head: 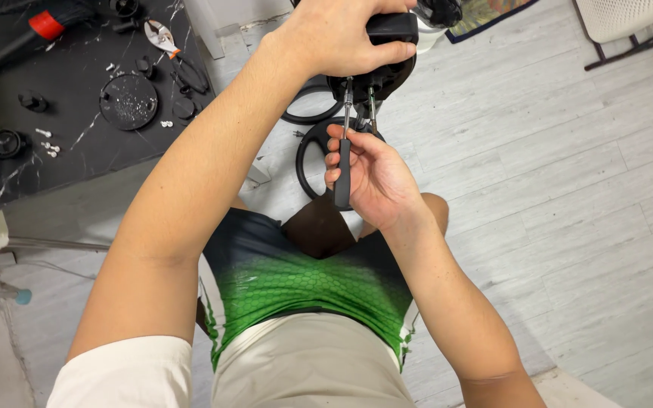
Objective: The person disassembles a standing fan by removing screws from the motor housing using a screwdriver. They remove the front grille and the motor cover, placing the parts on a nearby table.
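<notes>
The screwdriver is in the middle of the view, above the person's lap, and its tip goes up into the underside of a black appliance part.

On the left, a dark marble table carries a round black disc, small white screws and pliers; these lie well apart from the hands.

The left hand is closed over the top of the black part and holds it steady. The right hand is wrapped around the black handle of the screwdriver, with the fingers curled tight on it.

To do this step well, I think the person should keep the shaft straight in line with the screw, press gently upward, and not let the black part turn.

The long axis of the screwdriver runs nearly vertical in the picture. The metal tip points away from the body, and the handle end points toward the lap.
</notes>
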